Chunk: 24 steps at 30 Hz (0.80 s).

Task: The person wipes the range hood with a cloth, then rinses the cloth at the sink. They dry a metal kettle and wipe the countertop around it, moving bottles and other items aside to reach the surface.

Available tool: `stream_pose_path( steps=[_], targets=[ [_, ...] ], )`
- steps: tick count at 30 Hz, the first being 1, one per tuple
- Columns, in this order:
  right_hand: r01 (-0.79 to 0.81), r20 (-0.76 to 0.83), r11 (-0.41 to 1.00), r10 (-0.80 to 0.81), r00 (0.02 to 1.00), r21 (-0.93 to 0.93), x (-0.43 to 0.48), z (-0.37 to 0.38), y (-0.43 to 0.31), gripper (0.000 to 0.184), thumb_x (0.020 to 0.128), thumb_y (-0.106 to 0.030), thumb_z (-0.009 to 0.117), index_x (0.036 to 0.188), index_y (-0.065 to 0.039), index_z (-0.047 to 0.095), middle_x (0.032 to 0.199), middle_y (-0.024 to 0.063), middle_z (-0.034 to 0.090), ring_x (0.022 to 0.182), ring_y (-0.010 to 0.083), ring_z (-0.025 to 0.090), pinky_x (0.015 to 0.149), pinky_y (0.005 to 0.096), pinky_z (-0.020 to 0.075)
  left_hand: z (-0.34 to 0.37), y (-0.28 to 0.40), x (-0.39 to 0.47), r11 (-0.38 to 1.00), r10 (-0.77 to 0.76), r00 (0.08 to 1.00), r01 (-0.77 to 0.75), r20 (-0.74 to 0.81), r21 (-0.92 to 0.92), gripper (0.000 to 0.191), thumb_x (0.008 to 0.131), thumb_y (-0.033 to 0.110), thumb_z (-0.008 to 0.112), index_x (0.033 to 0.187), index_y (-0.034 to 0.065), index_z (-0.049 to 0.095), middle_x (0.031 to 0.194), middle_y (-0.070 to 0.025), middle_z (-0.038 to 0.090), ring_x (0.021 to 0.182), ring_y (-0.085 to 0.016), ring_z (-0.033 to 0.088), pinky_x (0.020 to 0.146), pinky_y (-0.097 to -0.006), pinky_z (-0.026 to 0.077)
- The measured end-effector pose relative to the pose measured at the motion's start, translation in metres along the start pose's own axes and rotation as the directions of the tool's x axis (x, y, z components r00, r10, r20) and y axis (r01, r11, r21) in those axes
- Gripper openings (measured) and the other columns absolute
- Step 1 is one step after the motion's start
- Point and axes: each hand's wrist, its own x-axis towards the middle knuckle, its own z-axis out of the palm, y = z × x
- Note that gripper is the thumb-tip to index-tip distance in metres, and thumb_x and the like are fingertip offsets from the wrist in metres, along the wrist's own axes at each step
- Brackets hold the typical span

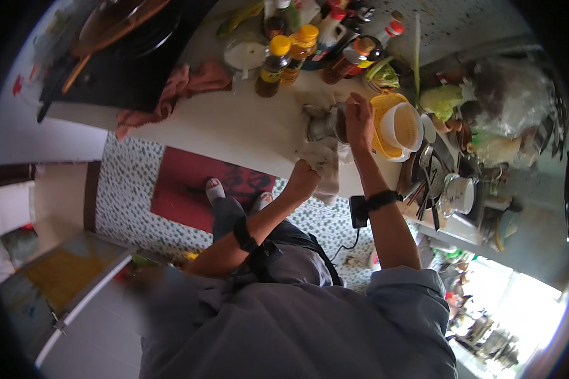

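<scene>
My right hand is at a metal container on the white countertop, its fingers over the container's right side; whether they grip it is unclear. Beside my right hand stands a yellow plastic basket with a white strainer bowl in it. My left hand is curled into a loose fist at the counter's front edge, close to a greyish cloth that hangs over that edge. Its palm side is hidden, so I cannot tell whether it holds anything.
Yellow-capped bottles, a lidded container and other bottles line the back. A pinkish cloth lies by the black stove at left. Utensils, a glass pot and lettuce are at right. A red mat lies below.
</scene>
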Motion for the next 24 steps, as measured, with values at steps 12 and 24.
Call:
stream_pose_path(
  steps=[12, 24],
  targets=[
    [-0.303, 0.321, 0.832, 0.160, 0.933, 0.465, -0.158, -0.107, -0.021, 0.041, 0.093, -0.024, 0.051, 0.129, -0.003, 0.046, 0.123, 0.0103, 0.053, 0.116, 0.0222, 0.050, 0.104, 0.0333, 0.0354, 0.065, 0.073, -0.027, 0.417, 0.236, 0.713, -0.688, 0.660, 0.594, 0.045, 0.087, 0.004, 0.051, 0.132, 0.0111, 0.050, 0.115, -0.0165, 0.061, 0.108, -0.031, 0.059, 0.089, -0.0357, 0.050],
    [0.126, -0.028, 0.989, -0.129, 0.991, -0.082, -0.034, -0.080, -0.034, 0.032, 0.085, -0.015, 0.055, 0.116, -0.008, 0.053, 0.112, 0.0104, 0.053, 0.103, 0.0277, 0.050, 0.088, 0.0373, 0.0402, -0.045, 0.032, 0.142, 0.496, 0.417, 0.878, -0.435, 0.234, 0.751, 0.034, 0.099, 0.022, 0.036, 0.103, -0.0026, 0.058, 0.095, -0.0244, 0.062, 0.085, -0.042, 0.058, 0.075, -0.0446, 0.046]
  ],
)
